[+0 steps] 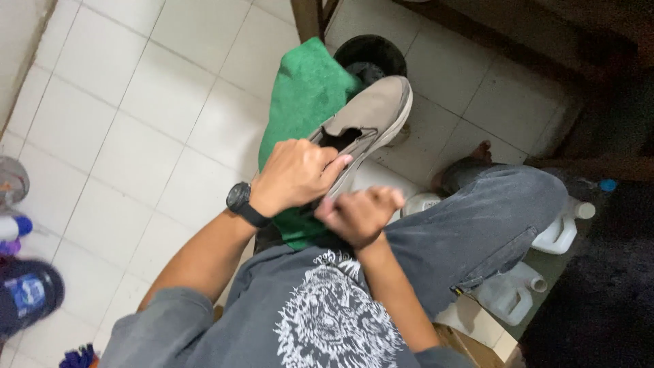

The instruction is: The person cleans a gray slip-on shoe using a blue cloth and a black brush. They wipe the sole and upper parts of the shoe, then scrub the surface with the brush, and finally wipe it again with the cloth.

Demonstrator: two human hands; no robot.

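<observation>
Right over the person's lap, a beige shoe (371, 116) is held with its toe pointing away from the body. The left hand (294, 176), a black watch (242, 203) on its wrist, wraps over the shoe's heel end, fingers clasped around the collar. The right hand (359, 216) sits just below the shoe's heel, fingers curled into a fist; whether it pinches anything cannot be told. Under the shoe lies a green cloth (306, 95). Beyond the shoe's toe stands a dark bucket (370, 54). To the right of the shoe, past the knee, white jugs (538, 259) sit on the tiled floor (150, 123).
</observation>
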